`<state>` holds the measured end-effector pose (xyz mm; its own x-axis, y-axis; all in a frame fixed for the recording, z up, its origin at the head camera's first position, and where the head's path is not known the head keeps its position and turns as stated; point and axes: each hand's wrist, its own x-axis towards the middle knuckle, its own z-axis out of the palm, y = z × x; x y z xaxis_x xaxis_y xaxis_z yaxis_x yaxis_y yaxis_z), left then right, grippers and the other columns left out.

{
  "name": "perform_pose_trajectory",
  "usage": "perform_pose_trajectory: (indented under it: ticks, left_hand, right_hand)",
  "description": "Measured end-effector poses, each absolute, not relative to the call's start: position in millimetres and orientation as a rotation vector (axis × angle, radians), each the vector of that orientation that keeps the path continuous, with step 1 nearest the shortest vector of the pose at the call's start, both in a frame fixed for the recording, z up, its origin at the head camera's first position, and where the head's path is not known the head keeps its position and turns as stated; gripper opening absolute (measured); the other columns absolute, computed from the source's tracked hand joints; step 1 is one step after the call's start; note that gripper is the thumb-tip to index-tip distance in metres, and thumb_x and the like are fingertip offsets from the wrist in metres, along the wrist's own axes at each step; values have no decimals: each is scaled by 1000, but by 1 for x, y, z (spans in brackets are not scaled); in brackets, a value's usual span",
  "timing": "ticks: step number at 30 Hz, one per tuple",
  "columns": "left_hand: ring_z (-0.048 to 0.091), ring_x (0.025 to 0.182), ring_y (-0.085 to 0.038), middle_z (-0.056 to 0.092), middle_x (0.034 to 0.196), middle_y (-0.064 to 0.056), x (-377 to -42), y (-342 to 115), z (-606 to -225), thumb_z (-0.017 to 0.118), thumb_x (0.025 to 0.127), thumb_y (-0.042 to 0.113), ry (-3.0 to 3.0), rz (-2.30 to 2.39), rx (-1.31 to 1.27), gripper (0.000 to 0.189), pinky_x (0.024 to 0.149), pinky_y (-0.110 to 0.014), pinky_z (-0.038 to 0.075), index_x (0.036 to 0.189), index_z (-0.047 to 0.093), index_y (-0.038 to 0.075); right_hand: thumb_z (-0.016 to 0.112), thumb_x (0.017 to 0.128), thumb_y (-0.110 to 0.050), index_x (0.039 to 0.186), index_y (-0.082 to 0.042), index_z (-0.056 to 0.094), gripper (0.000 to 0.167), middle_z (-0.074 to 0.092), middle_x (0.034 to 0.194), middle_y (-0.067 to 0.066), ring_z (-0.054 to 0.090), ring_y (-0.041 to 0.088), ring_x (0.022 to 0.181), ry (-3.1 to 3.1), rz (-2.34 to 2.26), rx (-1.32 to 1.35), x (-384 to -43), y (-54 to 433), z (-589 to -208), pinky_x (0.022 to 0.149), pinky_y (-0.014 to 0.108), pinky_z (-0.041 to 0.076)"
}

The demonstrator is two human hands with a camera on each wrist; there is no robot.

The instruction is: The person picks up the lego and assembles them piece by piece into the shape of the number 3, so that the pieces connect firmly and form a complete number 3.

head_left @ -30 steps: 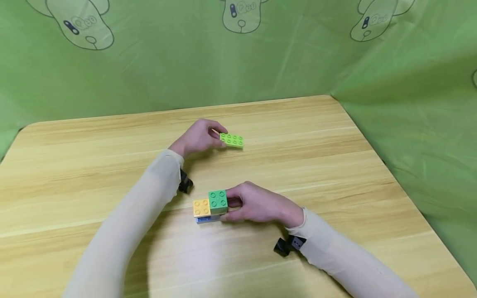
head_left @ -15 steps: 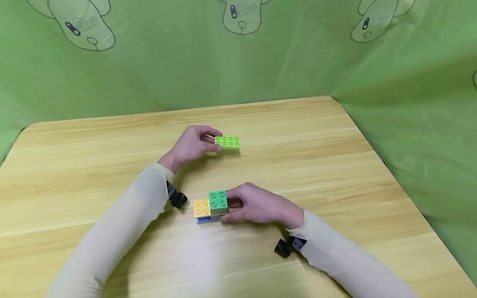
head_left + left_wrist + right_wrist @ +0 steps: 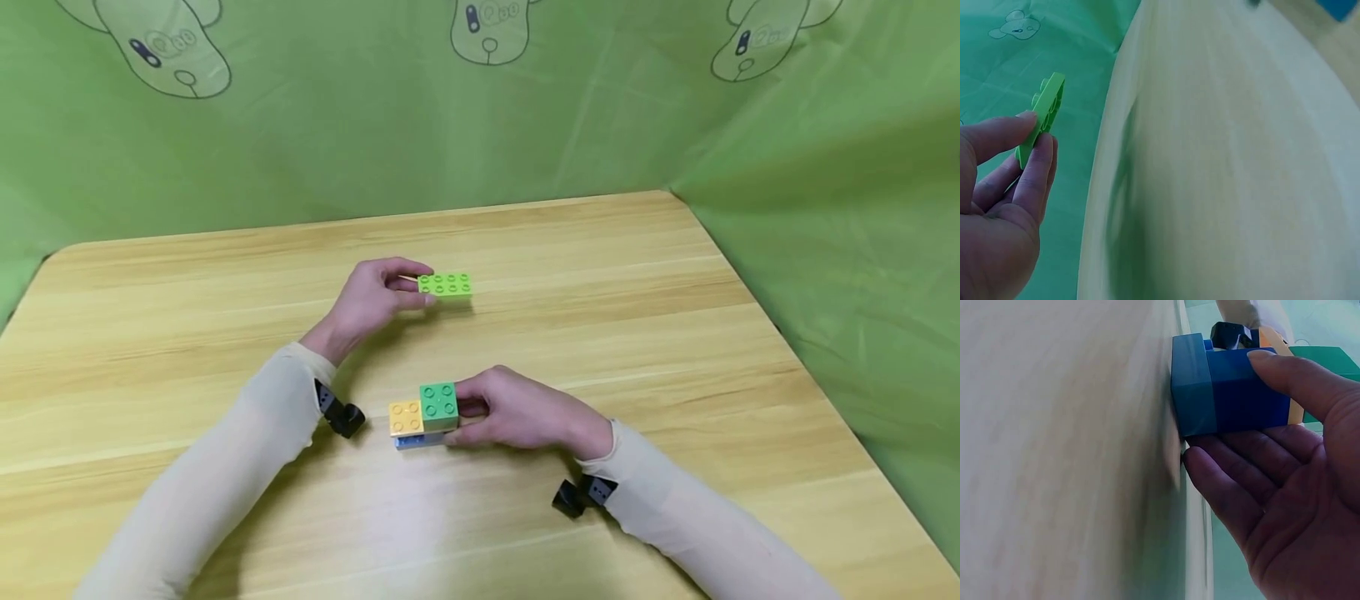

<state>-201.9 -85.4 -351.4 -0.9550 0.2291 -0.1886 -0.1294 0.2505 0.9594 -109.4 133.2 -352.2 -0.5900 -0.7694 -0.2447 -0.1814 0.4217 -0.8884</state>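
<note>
My left hand pinches a thin lime-green building brick by its left end, thumb on one side and fingers on the other. Its studs face up in the head view, and in the left wrist view the brick stands away from the tabletop. Nearer to me, my right hand grips a stack of toy bricks from the right side. On top of it sits a green brick beside a yellow-orange brick. Lower down, the right wrist view shows a dark blue brick and a lighter blue brick.
Both hands work over a wood-grain table. A green curtain printed with cartoon animal heads hangs behind it and along the right edge. A small black wrist camera is strapped on the left sleeve, another black camera on the right.
My left hand has drawn the lime-green brick leftward and slightly nearer to me, turning it a little straighter. The right hand and its brick stack have stayed in place.
</note>
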Motion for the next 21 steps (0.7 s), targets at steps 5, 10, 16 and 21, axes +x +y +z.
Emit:
perform_pose_trajectory:
  ticks: [5, 10, 16, 21]
  left_hand:
    - [62, 99, -21, 66, 109, -13, -198, -90, -353, 79, 83, 4, 2229, 1812, 81, 40, 85, -34, 51, 121, 67, 8]
    - [64, 99, -20, 67, 111, -13, -194, -97, -355, 79, 83, 4, 2192, 1870, 65, 42, 82, -28, 52, 122, 66, 6]
    - [65, 102, -20, 67, 115, -15, -190, -104, -358, 78, 83, 2, 2163, 1910, 51, 44, 83, -27, 53, 125, 64, 4]
    - [65, 102, -20, 67, 115, -13, -186, -109, -357, 77, 84, 3, 2172, 1902, 63, 46, 84, -28, 54, 128, 62, 5]
  right_hand:
    - [76, 87, -12, 114, -8, 70, 28, 71, 109, -6, 65, 6, 101, 2039, -1138, -803, -110, 134, -351, 89, 25, 52]
    - [76, 88, -11, 114, -8, 69, 28, 71, 109, -6, 65, 6, 102, 2023, -1152, -789, -109, 134, -352, 89, 26, 52]
    - [76, 88, -12, 114, -6, 70, 27, 71, 108, -5, 65, 7, 102, 2024, -1159, -812, -109, 135, -353, 89, 26, 52]
    - [76, 88, -14, 114, -6, 69, 28, 71, 109, -4, 65, 8, 102, 2020, -1166, -816, -109, 136, -354, 89, 26, 52]
